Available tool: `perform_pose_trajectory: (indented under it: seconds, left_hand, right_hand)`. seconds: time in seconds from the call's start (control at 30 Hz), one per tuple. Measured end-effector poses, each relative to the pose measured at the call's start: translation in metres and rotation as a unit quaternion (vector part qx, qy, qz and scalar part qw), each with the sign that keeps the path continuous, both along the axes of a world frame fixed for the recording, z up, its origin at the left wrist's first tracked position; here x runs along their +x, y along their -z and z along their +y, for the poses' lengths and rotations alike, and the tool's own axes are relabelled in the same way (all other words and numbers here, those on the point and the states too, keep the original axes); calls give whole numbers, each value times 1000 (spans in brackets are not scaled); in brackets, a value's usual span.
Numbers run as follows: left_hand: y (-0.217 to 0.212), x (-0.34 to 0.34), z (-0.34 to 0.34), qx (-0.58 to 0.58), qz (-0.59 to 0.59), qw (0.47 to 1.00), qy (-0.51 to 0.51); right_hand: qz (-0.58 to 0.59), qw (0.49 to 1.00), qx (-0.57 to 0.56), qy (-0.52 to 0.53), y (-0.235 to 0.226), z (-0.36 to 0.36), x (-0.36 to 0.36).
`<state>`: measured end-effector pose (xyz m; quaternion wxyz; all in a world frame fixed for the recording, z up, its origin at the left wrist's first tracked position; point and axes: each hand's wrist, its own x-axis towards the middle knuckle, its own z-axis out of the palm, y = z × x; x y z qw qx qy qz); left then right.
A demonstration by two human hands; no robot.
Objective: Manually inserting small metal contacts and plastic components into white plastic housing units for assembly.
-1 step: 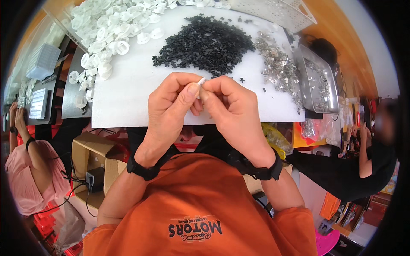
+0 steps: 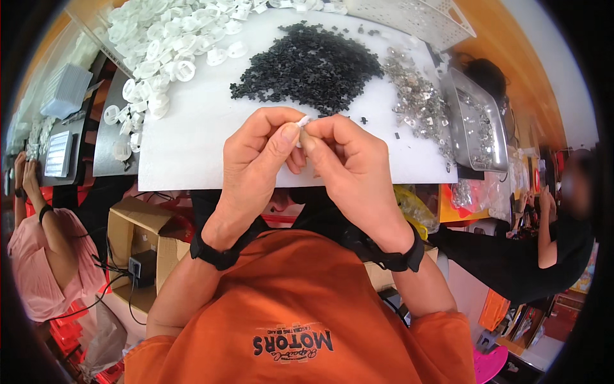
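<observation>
A small white plastic part is pinched between my two hands, mostly covered by the fingertips. My left hand grips it from the left with thumb and forefinger. From the right, my right hand closes its thumb and forefinger on the same part. Just beyond my fingers lies a heap of small black cross-shaped parts on a white foam sheet. Right of that heap, small shiny metal pieces are scattered. Many translucent white plastic pieces are piled at the far left.
A clear plastic tray with metal pieces stands at the right. A white perforated basket is at the back. Beside my left arm is an open cardboard box. Co-workers sit at both sides, one in a pink shirt.
Almost nothing differs. The view and both hands have shifted very slightly; both hands keep their pinch on the white plastic part.
</observation>
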<state>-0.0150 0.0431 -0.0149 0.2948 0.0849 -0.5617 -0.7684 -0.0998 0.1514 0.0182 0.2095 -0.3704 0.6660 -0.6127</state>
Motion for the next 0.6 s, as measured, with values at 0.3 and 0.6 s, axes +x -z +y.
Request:
perform_pose_trajectory:
  seconds: [0.3,0.6]
  left_hand:
    - [1,1,-4,59,4,998,32]
    - [0,1,-2,-2,-31,999,8]
  right_hand:
    - [-98,994,29,-30,-14,1,0]
    - [-109,992,47,-51,-8,-4,-7]
